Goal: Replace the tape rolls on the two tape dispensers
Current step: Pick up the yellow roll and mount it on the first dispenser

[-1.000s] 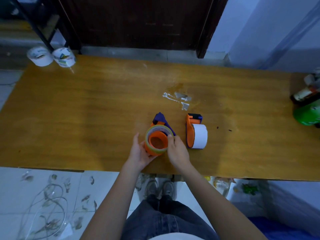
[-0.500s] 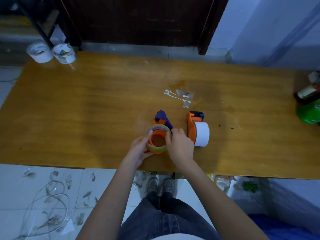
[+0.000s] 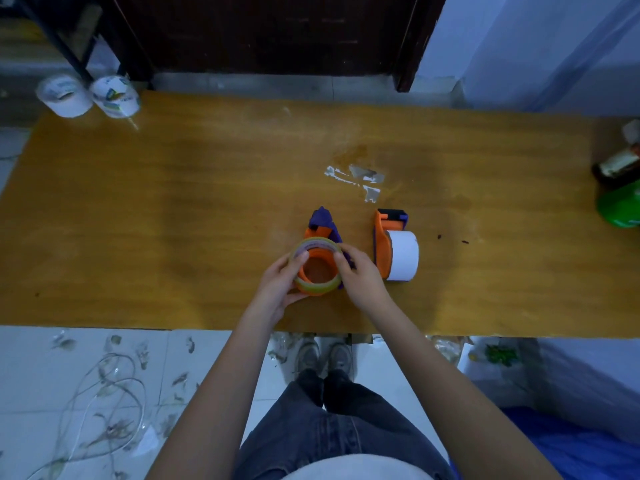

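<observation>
An orange and purple tape dispenser [image 3: 320, 230] lies on the wooden table [image 3: 173, 220] near its front edge, with a clear yellowish tape roll [image 3: 317, 287] around its orange hub. My left hand [image 3: 280, 289] grips the roll from the left, thumb on its upper rim. My right hand [image 3: 360, 275] pinches the roll's right side. A second orange dispenser [image 3: 382, 244] lies just to the right, carrying a white tape roll [image 3: 403, 256].
Two white tape rolls [image 3: 64, 95] [image 3: 116, 95] stand at the table's far left corner. Torn tape scraps [image 3: 360, 180] stick to the wood behind the dispensers. A green object and a dark bottle [image 3: 620, 188] sit at the right edge.
Both hands have closed in around the clear roll, the left thumb moving onto its rim. The roll sits a little lower on the hub. The second dispenser has not moved.
</observation>
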`<action>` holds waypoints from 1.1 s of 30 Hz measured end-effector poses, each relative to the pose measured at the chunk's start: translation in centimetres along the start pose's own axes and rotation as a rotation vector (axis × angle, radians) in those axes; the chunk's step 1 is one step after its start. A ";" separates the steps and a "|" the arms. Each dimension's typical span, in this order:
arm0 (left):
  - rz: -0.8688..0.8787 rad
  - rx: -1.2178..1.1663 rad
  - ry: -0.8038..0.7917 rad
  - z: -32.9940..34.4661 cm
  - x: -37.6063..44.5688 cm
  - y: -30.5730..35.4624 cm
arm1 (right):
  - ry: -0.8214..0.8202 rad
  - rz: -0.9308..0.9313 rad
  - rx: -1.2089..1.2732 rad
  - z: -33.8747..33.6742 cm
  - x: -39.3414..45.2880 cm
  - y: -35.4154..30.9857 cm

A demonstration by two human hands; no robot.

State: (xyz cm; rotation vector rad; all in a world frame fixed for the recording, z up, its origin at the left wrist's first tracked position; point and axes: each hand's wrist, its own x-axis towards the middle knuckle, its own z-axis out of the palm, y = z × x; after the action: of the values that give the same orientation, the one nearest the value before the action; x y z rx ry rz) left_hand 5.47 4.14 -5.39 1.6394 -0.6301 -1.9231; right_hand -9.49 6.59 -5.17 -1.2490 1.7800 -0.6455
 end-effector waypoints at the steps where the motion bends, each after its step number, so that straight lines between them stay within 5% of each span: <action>1: 0.003 0.008 0.005 0.1 -0.1 0.1 | 0.001 -0.014 -0.002 0.0 0.0 0.1; 14: -0.005 0.048 0.069 0.6 0.1 0.0 | 0.086 -0.040 0.067 1.0 -0.9 1.4; 21: -0.009 0.075 0.199 1.2 -0.4 0.2 | 0.009 0.110 0.030 0.5 -0.4 1.3; 28: 0.187 0.467 0.206 1.4 -1.6 3.1 | -0.151 0.519 0.627 -1.5 0.0 -0.8; 33: 0.208 0.788 0.066 2.7 -2.1 6.7 | -0.325 0.543 0.748 -1.5 -0.4 -0.9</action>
State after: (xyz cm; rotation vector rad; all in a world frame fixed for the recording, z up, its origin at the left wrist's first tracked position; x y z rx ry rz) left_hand 3.73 0.52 0.96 1.9559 -1.6043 -1.5379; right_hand -10.27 6.55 -3.60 -0.3147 1.3189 -0.6491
